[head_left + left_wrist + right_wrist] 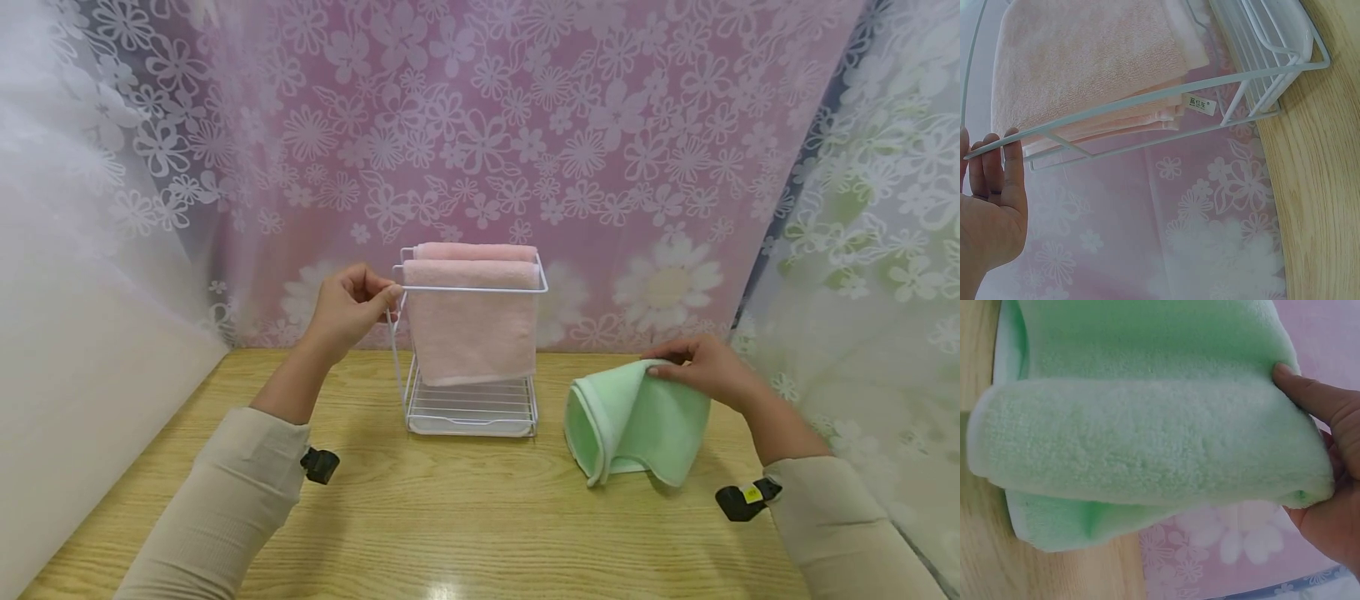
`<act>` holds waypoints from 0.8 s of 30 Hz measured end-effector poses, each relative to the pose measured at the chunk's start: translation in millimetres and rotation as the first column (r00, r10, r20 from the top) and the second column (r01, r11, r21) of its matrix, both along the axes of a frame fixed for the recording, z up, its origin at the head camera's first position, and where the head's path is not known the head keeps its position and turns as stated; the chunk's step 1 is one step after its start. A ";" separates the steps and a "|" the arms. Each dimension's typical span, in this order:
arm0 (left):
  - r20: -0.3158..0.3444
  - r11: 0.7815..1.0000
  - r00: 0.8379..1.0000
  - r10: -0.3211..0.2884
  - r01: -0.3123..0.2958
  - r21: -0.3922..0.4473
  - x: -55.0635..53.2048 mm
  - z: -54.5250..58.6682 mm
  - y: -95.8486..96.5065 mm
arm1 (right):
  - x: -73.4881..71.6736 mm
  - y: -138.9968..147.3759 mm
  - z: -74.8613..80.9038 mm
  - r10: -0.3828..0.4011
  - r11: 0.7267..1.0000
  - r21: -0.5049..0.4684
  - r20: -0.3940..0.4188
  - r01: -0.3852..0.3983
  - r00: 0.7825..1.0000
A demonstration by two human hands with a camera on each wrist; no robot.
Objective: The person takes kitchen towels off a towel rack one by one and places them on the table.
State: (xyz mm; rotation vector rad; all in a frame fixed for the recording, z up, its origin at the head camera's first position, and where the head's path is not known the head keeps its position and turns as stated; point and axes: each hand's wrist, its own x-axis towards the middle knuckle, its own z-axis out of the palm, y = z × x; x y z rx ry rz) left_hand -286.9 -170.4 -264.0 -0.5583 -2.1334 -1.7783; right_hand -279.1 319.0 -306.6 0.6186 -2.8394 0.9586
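A white wire rack (471, 435) stands on the table with a folded pink towel (472, 333) draped over its upper bars. My left hand (347, 310) pinches the rack's upper left corner; in the left wrist view its fingers (1014, 172) curl about the white wire. To the right of the rack, my right hand (708, 369) grips a light green towel (637, 417) by its top edge, thumb on the near side. The green towel hangs loosely folded, its left end curled into an open loop, low over the table. In the right wrist view, the right thumb (1313, 394) presses on the cloth.
The wood-grain table (450, 517) runs back to a pink flowered curtain (487, 125). White sheeting (90, 292) closes off the left side, and a flowered translucent curtain (885, 292) the right. A white tray (472, 427) lies at the rack's base.
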 end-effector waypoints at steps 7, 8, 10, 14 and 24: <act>-0.011 1.000 1.000 -0.003 0.003 -0.004 -1.4 -1.3 -1.1 | -16.9 1.7 7.5 0.031 0.997 0.065 0.046 -0.034 0.998; -0.011 1.000 1.000 -0.006 0.006 -0.003 -1.4 -1.2 -1.0 | -19.0 1.9 8.7 0.033 0.997 0.073 0.061 -0.037 0.998; -0.012 1.000 1.000 -0.009 0.009 -0.003 -1.2 -0.9 -0.7 | -22.8 1.8 11.3 0.041 0.995 0.085 0.093 -0.049 0.995; -0.017 1.000 1.000 -0.010 0.009 -0.004 -0.9 -0.5 -0.1 | -30.3 1.1 14.8 0.052 0.994 0.086 0.157 -0.066 0.986; -0.014 1.000 1.000 -0.008 0.008 -0.013 -0.1 -0.4 -0.3 | -45.8 2.5 9.7 -0.029 0.999 0.029 0.157 0.025 0.987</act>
